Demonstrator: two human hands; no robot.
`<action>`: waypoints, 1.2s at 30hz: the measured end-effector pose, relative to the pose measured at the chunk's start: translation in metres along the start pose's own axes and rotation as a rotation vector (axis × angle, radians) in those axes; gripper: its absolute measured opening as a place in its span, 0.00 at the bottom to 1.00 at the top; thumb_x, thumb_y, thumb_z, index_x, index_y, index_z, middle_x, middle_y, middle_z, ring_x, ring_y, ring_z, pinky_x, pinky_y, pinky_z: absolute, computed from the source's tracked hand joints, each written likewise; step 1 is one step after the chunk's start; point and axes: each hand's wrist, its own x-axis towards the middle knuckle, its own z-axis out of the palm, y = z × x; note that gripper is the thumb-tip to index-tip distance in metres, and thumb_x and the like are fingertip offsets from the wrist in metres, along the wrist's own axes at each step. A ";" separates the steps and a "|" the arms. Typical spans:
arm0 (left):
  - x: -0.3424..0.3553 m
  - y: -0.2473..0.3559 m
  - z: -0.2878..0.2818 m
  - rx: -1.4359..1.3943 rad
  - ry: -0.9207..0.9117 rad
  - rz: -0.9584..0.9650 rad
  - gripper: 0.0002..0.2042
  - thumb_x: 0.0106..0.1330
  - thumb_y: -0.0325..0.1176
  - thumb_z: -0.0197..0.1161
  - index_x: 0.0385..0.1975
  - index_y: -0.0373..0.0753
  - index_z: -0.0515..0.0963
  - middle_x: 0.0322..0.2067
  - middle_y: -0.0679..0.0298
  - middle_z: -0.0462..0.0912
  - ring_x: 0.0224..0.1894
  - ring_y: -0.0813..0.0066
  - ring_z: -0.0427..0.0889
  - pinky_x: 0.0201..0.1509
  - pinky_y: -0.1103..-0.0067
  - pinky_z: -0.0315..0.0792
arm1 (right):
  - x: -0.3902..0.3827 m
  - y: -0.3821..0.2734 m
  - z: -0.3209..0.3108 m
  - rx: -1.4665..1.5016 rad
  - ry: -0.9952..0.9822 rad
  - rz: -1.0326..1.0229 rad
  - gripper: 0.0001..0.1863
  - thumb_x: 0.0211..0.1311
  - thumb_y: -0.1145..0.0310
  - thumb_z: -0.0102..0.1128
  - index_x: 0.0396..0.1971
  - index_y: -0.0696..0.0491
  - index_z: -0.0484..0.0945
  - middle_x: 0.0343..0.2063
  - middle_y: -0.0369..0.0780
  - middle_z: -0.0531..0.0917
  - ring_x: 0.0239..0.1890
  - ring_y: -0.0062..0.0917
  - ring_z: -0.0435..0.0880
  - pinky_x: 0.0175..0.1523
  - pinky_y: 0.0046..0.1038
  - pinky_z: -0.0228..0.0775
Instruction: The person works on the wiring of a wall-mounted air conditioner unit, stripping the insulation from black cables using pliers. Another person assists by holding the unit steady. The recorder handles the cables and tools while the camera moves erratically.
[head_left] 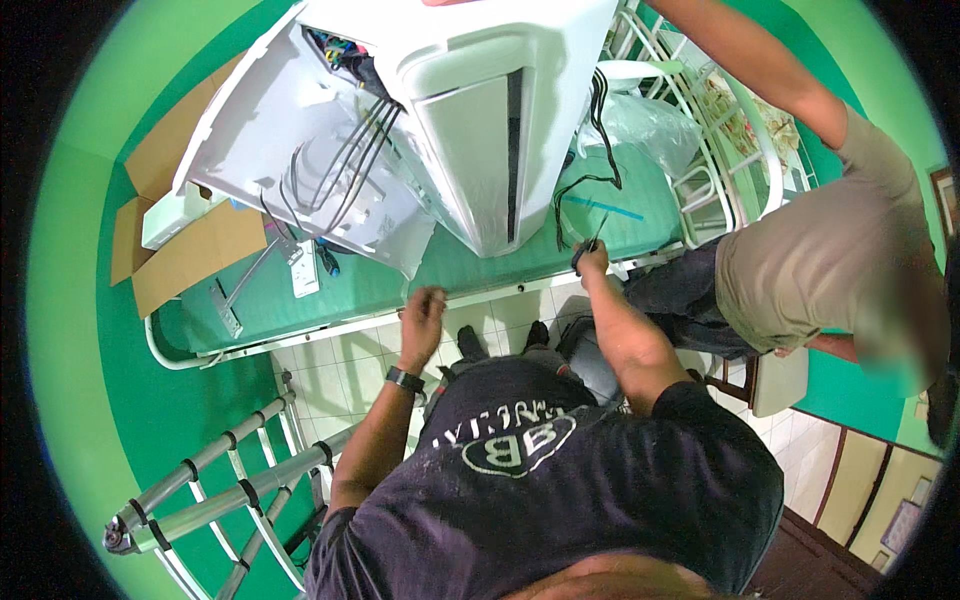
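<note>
A large white appliance housing (480, 130) stands tilted on the green mattress (380, 290) in front of me. Beside it, on the left, a white panel (265, 120) leans outward, with dark cables (350, 160) running across it and coloured wires at its upper edge. My right hand (594, 260) is closed around black-handled scissors (590, 248), their thin tip pointing away from me, next to a bundle of black cables (600, 180). Near the bed's front rail my left hand (425, 308) has its fingers curled together; what they hold, if anything, is hidden.
Another person (820, 260) stands at the right, one arm stretched toward the housing. An open cardboard box (200, 255), a screwdriver (328, 258) and a white plate (304, 270) lie on the left. A folded ladder (240, 490) stands lower left; clear plastic wrap (650, 130) lies by the bed's end frame.
</note>
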 end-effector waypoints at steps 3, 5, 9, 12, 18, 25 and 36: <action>-0.007 -0.006 0.032 0.108 -0.153 0.025 0.10 0.73 0.33 0.60 0.42 0.32 0.81 0.34 0.52 0.85 0.35 0.61 0.84 0.43 0.71 0.76 | 0.002 0.020 0.027 -0.295 -0.010 -0.255 0.27 0.55 0.60 0.73 0.53 0.52 0.75 0.43 0.49 0.85 0.46 0.49 0.84 0.52 0.45 0.75; -0.006 -0.006 0.045 0.112 -0.243 0.027 0.09 0.73 0.33 0.59 0.42 0.33 0.81 0.35 0.53 0.84 0.36 0.62 0.84 0.43 0.71 0.76 | 0.005 0.029 0.038 -0.429 0.055 -0.344 0.25 0.55 0.62 0.71 0.52 0.52 0.75 0.47 0.49 0.83 0.51 0.48 0.81 0.54 0.46 0.74; 0.005 0.005 0.054 0.233 -0.335 0.056 0.10 0.74 0.34 0.59 0.42 0.33 0.81 0.38 0.54 0.84 0.35 0.63 0.83 0.41 0.71 0.76 | 0.005 0.036 0.050 -0.504 0.069 -0.346 0.17 0.63 0.65 0.61 0.51 0.50 0.77 0.46 0.49 0.84 0.50 0.49 0.83 0.52 0.47 0.75; 0.014 0.005 0.061 0.270 -0.355 0.091 0.09 0.73 0.30 0.57 0.44 0.34 0.81 0.40 0.51 0.83 0.41 0.56 0.83 0.46 0.66 0.77 | 0.006 0.031 0.043 -0.610 0.056 -0.363 0.13 0.66 0.68 0.56 0.49 0.50 0.77 0.40 0.48 0.86 0.44 0.49 0.85 0.48 0.49 0.76; 0.037 0.002 0.081 0.417 -0.410 0.385 0.22 0.66 0.26 0.59 0.62 0.37 0.70 0.57 0.47 0.75 0.61 0.47 0.73 0.64 0.61 0.69 | -0.054 -0.033 -0.009 -0.538 -0.230 -0.438 0.14 0.60 0.68 0.65 0.44 0.54 0.77 0.32 0.50 0.86 0.39 0.53 0.86 0.45 0.48 0.77; 0.036 0.054 0.094 0.225 -0.565 0.595 0.19 0.70 0.31 0.59 0.59 0.35 0.70 0.52 0.48 0.78 0.57 0.49 0.77 0.58 0.61 0.71 | -0.196 -0.179 -0.115 -0.004 -0.759 -0.245 0.11 0.59 0.73 0.69 0.37 0.55 0.75 0.24 0.35 0.79 0.16 0.20 0.80 0.20 0.26 0.72; 0.046 0.095 -0.014 -0.228 -0.153 0.256 0.15 0.79 0.41 0.54 0.43 0.33 0.77 0.30 0.63 0.84 0.37 0.76 0.83 0.41 0.75 0.74 | -0.205 -0.220 -0.087 0.042 -0.883 -0.651 0.16 0.65 0.65 0.70 0.47 0.53 0.75 0.25 0.34 0.81 0.20 0.17 0.81 0.24 0.23 0.71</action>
